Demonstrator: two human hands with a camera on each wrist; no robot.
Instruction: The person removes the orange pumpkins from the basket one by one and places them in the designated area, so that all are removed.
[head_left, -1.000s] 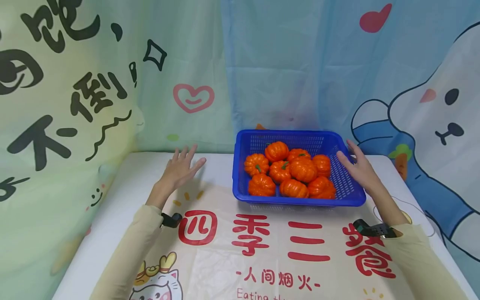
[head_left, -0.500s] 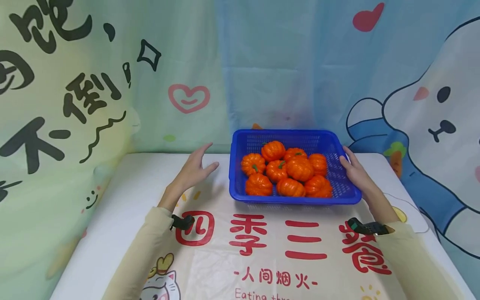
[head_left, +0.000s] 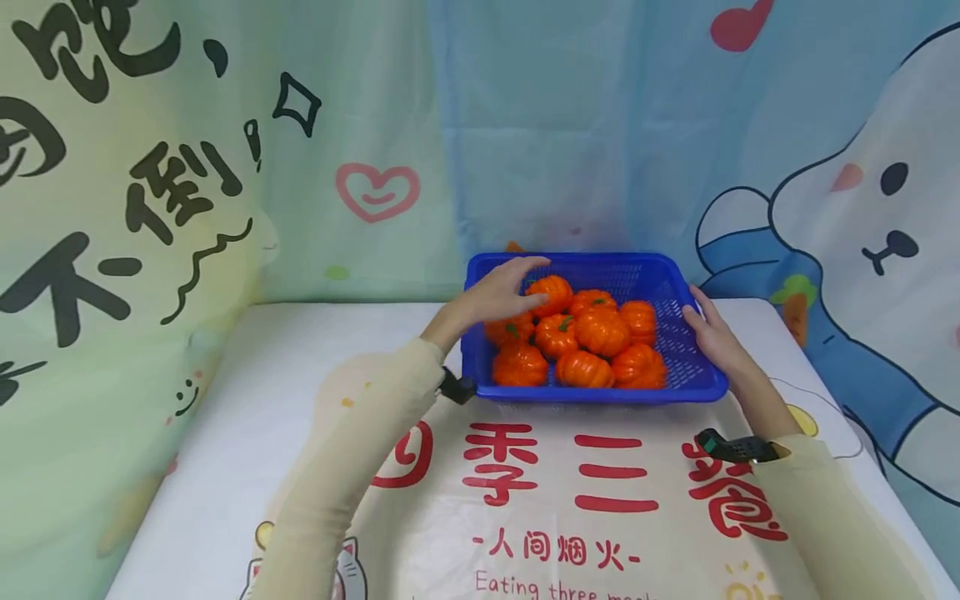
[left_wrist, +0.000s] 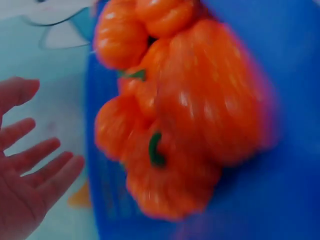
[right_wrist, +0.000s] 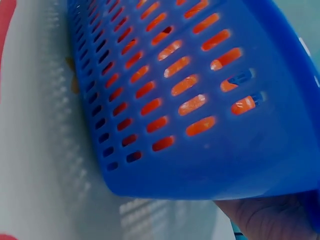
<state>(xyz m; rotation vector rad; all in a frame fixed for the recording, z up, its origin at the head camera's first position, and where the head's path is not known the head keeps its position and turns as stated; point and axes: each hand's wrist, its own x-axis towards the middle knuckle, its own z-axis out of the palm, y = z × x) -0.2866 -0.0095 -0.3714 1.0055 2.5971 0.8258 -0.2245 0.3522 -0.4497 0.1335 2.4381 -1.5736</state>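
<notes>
Soft light fills the head view, while the left wrist's pumpkins (left_wrist: 210,95) blur.

The desk (head_left: 202,442) is white, and its corners at the far side are rounded. A beige cloth (head_left: 555,533) lies flat on it and covers the middle part, so the white surface shows at the left and at the right. On the cloth there are big red characters, smaller writing and a cat picture, which is partly hidden. A blue basket (head_left: 600,395) is at the far side; whether its whole bottom touches the desk, I cannot tell. A thin cable (head_left: 821,402) lies at the right.
</notes>
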